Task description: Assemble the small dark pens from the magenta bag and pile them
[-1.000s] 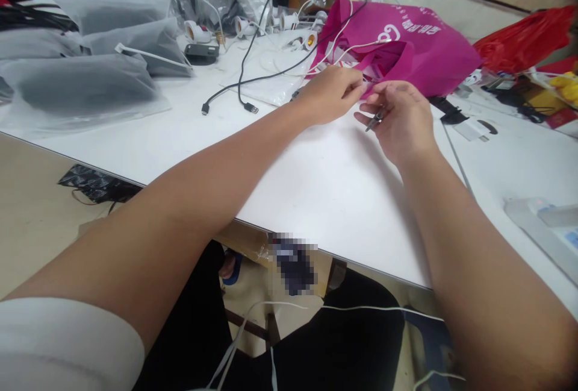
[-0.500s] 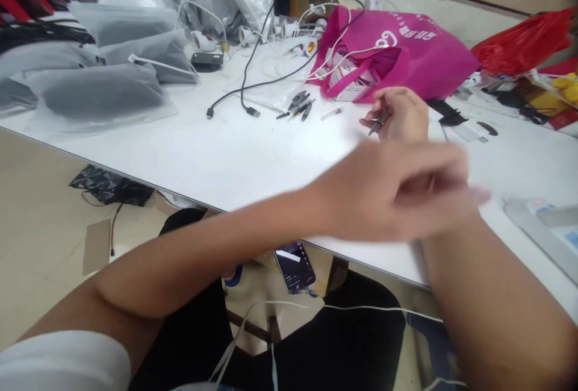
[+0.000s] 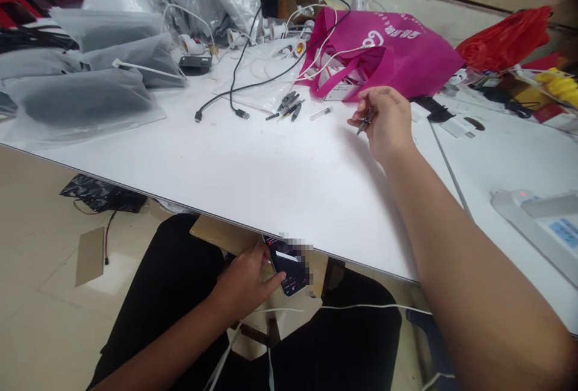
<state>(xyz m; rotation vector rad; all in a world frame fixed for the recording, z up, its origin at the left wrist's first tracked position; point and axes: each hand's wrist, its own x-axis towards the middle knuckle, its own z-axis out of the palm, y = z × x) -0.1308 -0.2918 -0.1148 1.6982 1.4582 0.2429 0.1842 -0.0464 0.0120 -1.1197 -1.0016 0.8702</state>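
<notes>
My left hand [image 3: 244,279] is below the table's front edge, its thumb on the lower left of a phone [image 3: 289,267] with a lit screen. The fingers are curled at the phone's left side. Over the white table [image 3: 271,168], my right hand [image 3: 383,117] holds a small dark metal tool [image 3: 365,121] between thumb and fingers. Left of this hand lie a small clear tube [image 3: 321,114] and a little pile of grey and black pen-like pieces [image 3: 289,105]. A black USB cable [image 3: 232,87] runs across the table further left.
Grey pouches in frosted bags [image 3: 81,99] cover the table's left. A pink bag [image 3: 406,47] stands behind my right hand, with a red plastic bag [image 3: 506,41] beyond it. White lamp sockets [image 3: 192,44] lie at the back. A grey-white device [image 3: 542,222] is at right.
My left hand has moved from above my right forearm down to the phone below the table edge. My right hand still holds the tool. The view has shifted slightly.
</notes>
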